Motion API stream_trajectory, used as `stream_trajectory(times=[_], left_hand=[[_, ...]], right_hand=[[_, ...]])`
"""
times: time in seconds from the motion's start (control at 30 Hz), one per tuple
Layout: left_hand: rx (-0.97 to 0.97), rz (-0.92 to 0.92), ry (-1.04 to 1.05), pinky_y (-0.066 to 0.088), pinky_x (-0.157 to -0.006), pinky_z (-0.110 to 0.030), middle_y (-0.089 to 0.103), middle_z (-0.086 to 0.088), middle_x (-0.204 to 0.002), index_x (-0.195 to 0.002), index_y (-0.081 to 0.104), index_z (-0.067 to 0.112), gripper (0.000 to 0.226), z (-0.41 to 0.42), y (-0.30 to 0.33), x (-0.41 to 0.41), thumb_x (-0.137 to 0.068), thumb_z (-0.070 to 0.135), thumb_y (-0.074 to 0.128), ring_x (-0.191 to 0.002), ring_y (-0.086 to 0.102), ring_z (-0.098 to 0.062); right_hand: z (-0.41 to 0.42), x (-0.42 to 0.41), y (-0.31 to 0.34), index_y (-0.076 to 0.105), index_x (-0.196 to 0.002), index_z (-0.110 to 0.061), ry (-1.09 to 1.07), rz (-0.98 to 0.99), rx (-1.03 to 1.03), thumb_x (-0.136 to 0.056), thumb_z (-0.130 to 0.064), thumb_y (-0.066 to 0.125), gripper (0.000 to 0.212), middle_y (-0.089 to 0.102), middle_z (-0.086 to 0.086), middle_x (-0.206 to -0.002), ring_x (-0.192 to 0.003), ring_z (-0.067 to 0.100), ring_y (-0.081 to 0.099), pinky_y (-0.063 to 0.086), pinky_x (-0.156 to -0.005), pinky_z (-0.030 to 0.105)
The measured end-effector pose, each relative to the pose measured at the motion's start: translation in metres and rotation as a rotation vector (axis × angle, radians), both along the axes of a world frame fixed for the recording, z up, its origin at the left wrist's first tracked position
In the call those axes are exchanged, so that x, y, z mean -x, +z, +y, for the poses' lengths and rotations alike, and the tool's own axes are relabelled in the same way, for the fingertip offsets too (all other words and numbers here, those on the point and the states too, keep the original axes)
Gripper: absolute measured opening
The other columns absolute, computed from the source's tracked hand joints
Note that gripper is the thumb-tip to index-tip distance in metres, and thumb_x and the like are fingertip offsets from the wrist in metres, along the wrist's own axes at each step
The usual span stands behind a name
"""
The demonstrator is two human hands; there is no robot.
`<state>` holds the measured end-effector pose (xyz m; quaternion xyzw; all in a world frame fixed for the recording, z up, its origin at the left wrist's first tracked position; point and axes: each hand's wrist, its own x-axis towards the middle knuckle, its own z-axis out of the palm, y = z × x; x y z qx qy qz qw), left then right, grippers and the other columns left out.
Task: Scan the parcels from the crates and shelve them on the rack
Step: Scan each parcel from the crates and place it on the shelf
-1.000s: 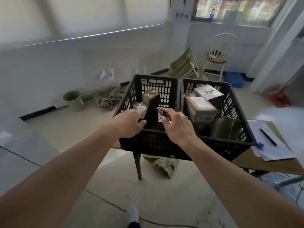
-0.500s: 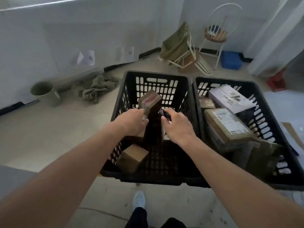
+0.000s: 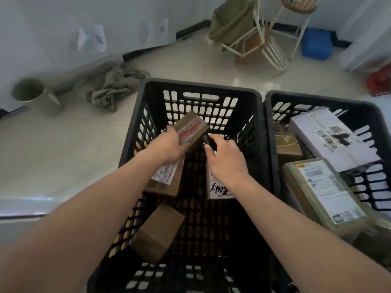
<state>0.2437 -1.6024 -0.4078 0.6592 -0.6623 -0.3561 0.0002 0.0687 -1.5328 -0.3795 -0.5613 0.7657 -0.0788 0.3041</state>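
Note:
Two black slotted crates stand side by side. Over the left crate (image 3: 198, 86), my left hand (image 3: 167, 148) grips a small brown box (image 3: 193, 129) with red-printed tape, tilted above the crate floor. My right hand (image 3: 226, 161) is just right of it, fingers curled round a small black device (image 3: 206, 139) close to the box. Under my hands lie a labelled box (image 3: 167, 180), a box with black handwriting (image 3: 218, 191) and a plain brown box (image 3: 158, 231). The right crate (image 3: 317, 100) holds a white carton (image 3: 330, 138) and a taped, labelled parcel (image 3: 323, 191).
On the tiled floor beyond the crates are a green bucket (image 3: 31, 96), a crumpled green cloth (image 3: 110, 85), a tipped white-framed chair with green fabric (image 3: 243, 32), a stool (image 3: 300, 5) and a blue bin (image 3: 316, 43). The white wall has paper sheets stuck to it.
The view has moved closer and tipped down over the left crate. My left hand has tilted the taped box, and my right hand has stayed beside it with the black device.

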Motion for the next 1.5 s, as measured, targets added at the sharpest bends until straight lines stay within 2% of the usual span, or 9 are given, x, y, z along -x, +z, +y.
stream_trajectory(times=[0.13,0.5,0.6,0.73,0.87,1.07,1.17,1.33,1.5], left_hand=[[-0.009,-0.021,0.041,0.057,-0.094,-0.046,0.06,-0.007,-0.133,-0.161,0.02,0.022,0.098,-0.012,-0.017,0.011,-0.089,0.059,0.075,-0.116,0.063,-0.026],[0.045,0.17,0.1,0.059,-0.094,-0.048,0.042,0.0,-0.126,-0.15,0.026,0.048,0.103,-0.026,-0.029,0.009,-0.073,0.024,0.09,-0.112,0.053,-0.022],[0.012,0.227,0.122,0.062,-0.089,-0.048,0.037,0.002,-0.127,-0.142,0.027,0.057,0.103,-0.025,-0.034,0.005,-0.072,0.009,0.085,-0.113,0.052,-0.025],[0.037,0.276,0.066,0.053,-0.071,-0.026,0.035,0.003,-0.138,-0.13,0.03,0.07,0.106,-0.025,-0.037,0.004,-0.074,-0.01,0.072,-0.12,0.043,-0.024],[-0.097,0.394,0.077,0.061,-0.063,-0.028,0.037,0.002,-0.139,-0.116,0.04,0.073,0.1,-0.027,-0.031,0.008,-0.078,-0.017,0.061,-0.12,0.049,-0.025],[-0.134,0.523,0.365,0.064,-0.076,-0.047,0.067,0.0,-0.115,-0.106,0.064,0.043,0.011,-0.04,-0.025,0.016,-0.105,0.046,0.054,-0.098,0.071,-0.028],[-0.053,0.472,0.395,0.062,-0.07,-0.04,0.067,0.005,-0.117,-0.117,0.062,0.042,0.018,-0.04,-0.031,0.018,-0.101,0.05,0.062,-0.098,0.071,-0.024],[-0.173,0.394,0.508,0.065,-0.074,-0.047,0.066,-0.001,-0.118,-0.149,0.045,0.042,0.089,-0.039,-0.03,0.02,-0.068,0.065,0.072,-0.092,0.073,-0.028],[-0.34,0.349,0.418,0.064,-0.065,-0.04,0.076,-0.008,-0.1,-0.133,0.057,0.032,0.076,-0.037,-0.018,0.018,-0.065,0.065,0.07,-0.082,0.077,-0.028]], right_hand=[[-0.017,0.006,-0.012,0.04,-0.158,-0.04,-0.011,-0.003,0.006,-0.11,-0.051,0.044,0.049,0.052,0.012,-0.145,-0.126,0.037,0.059,0.054,-0.103,0.054],[-0.03,0.017,-0.001,0.039,-0.158,-0.039,-0.032,-0.056,0.065,-0.111,-0.05,0.044,0.048,0.051,0.009,-0.139,-0.123,0.033,0.059,0.057,-0.099,0.049],[-0.033,0.02,0.004,0.039,-0.158,-0.039,-0.025,-0.049,0.083,-0.111,-0.05,0.043,0.048,0.051,0.009,-0.14,-0.125,0.033,0.058,0.056,-0.099,0.048],[-0.034,0.021,0.004,0.039,-0.158,-0.038,-0.022,-0.039,0.095,-0.111,-0.049,0.044,0.048,0.052,0.009,-0.139,-0.124,0.033,0.058,0.055,-0.099,0.047],[-0.033,0.02,0.002,0.039,-0.158,-0.039,-0.026,-0.054,0.082,-0.111,-0.049,0.045,0.048,0.052,0.008,-0.138,-0.122,0.032,0.059,0.058,-0.098,0.049],[-0.031,0.02,-0.003,0.04,-0.158,-0.039,-0.02,-0.062,0.069,-0.111,-0.05,0.045,0.048,0.052,0.01,-0.141,-0.123,0.033,0.06,0.057,-0.1,0.05],[-0.03,0.022,-0.004,0.039,-0.158,-0.04,-0.018,-0.062,0.058,-0.11,-0.05,0.045,0.049,0.052,0.01,-0.141,-0.125,0.033,0.059,0.056,-0.099,0.047],[-0.026,0.025,-0.003,0.039,-0.156,-0.042,-0.029,-0.093,0.024,-0.11,-0.052,0.044,0.047,0.051,0.009,-0.138,-0.123,0.032,0.058,0.054,-0.092,0.042],[-0.025,0.03,0.007,0.041,-0.156,-0.044,-0.041,-0.128,-0.008,-0.11,-0.052,0.042,0.047,0.053,0.01,-0.139,-0.12,0.031,0.058,0.049,-0.092,0.039]])
